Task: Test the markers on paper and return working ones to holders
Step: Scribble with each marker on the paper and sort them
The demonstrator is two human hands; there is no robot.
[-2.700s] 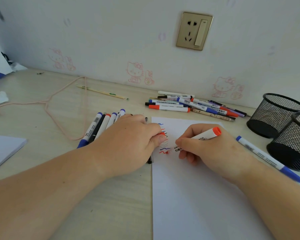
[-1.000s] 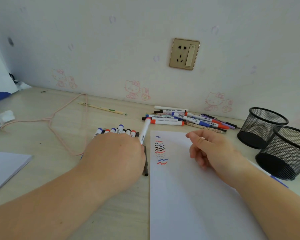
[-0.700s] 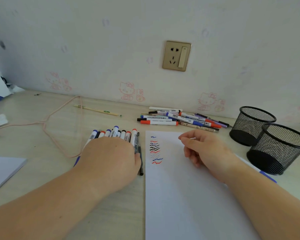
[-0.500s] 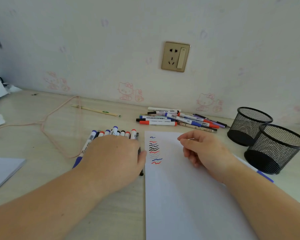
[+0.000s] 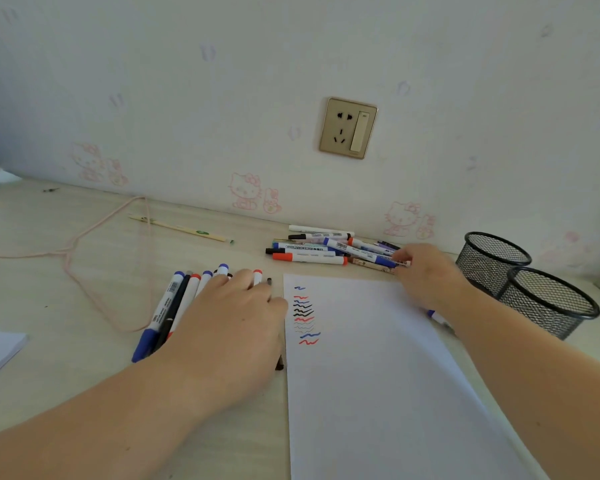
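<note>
The right hand [image 5: 426, 275] is at the right end of the pile of markers [image 5: 329, 249] by the wall, which lie sideways, but its fingers are too blurry to read, while the left hand [image 5: 232, 323] lies flat with fingers together on the row of markers [image 5: 174, 303] beside the paper [image 5: 378, 375].

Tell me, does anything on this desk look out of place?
One blue marker lies alone at the paper's right edge, partly under the right arm, apart from both marker groups. Both holders appear empty.

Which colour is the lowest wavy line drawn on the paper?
Red, seen in the head view: the lowest wavy line on the paper.
</note>
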